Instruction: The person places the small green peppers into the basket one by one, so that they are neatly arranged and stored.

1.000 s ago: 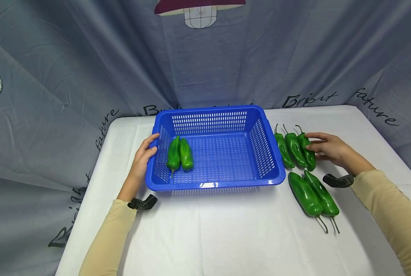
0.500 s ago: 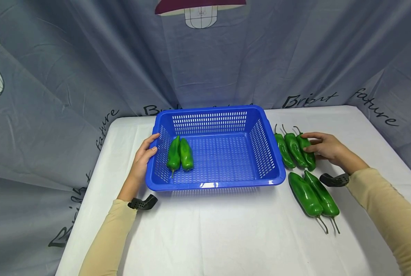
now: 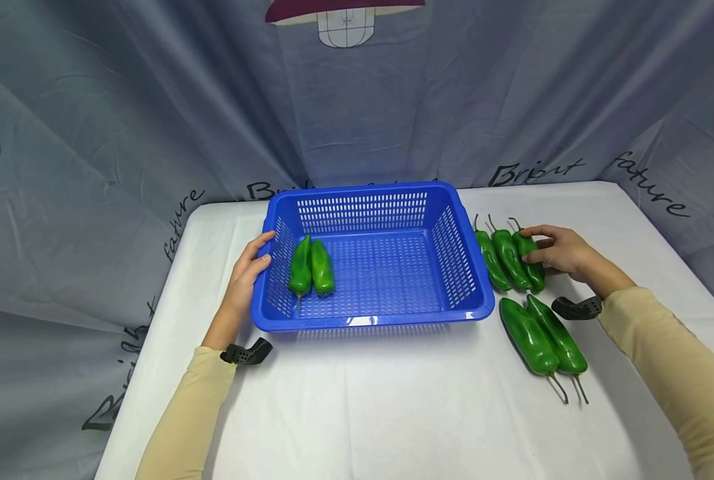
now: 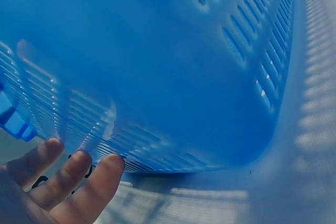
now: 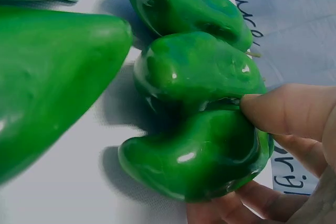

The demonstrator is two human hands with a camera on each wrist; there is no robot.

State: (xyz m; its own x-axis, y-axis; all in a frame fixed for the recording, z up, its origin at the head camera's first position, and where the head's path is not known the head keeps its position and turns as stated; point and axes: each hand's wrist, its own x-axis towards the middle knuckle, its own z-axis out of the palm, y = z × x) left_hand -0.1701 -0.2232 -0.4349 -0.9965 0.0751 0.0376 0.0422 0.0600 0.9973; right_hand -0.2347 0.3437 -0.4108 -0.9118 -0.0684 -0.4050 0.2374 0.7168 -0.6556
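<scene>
My left hand (image 3: 241,287) rests at the left side of a blue plastic basket (image 3: 369,322). A finger and the thumb touch its rim in the head view, while fingertips (image 4: 107,174) lie against its slotted outer wall in the left wrist view. Two green peppers (image 3: 300,270) (image 3: 323,270) lie inside, at the left end. Right of the basket, my right hand (image 3: 563,253) pinches the rightmost green pepper (image 5: 199,153) of a row of three, thumb on one side and fingers on the other. Beside it are the middle pepper (image 3: 511,259) and left pepper (image 3: 492,261).
Two larger green peppers (image 3: 527,337) (image 3: 557,340) lie nearer on the white tabletop (image 3: 345,413), stems toward me. A grey printed curtain (image 3: 357,113) hangs behind the table. Both wrists carry black camera mounts (image 3: 247,351) (image 3: 577,308).
My right hand has moved slightly left and its thumb and fingers have come in closer round the rightmost pepper. My left hand and the basket have stayed put.
</scene>
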